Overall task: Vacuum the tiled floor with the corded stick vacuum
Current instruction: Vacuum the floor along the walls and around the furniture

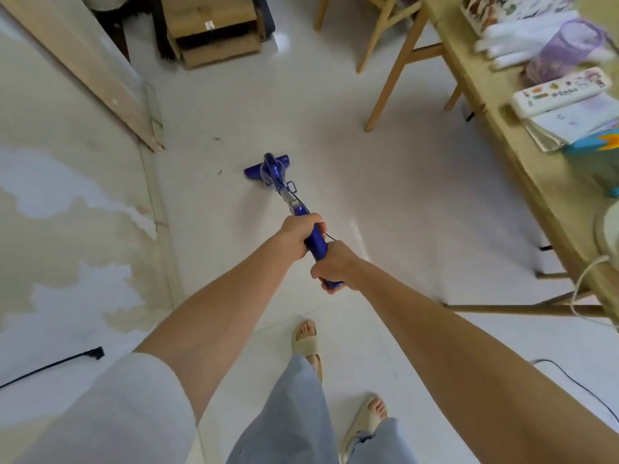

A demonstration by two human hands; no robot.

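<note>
A blue corded stick vacuum stands slanted in front of me, its floor head flat on the white tiled floor near the middle of the view. My left hand grips the upper part of the blue handle. My right hand grips the handle's end just below and nearer to me. A thin black cord loops out beside the handle between the two hands. Small dark specks of debris lie on the tiles left of the floor head.
A wall with peeling paint runs along the left, with a wooden door frame. A wooden table cluttered with things lines the right. Cardboard boxes and a chair stand ahead. A black plug and a cord lie on the floor.
</note>
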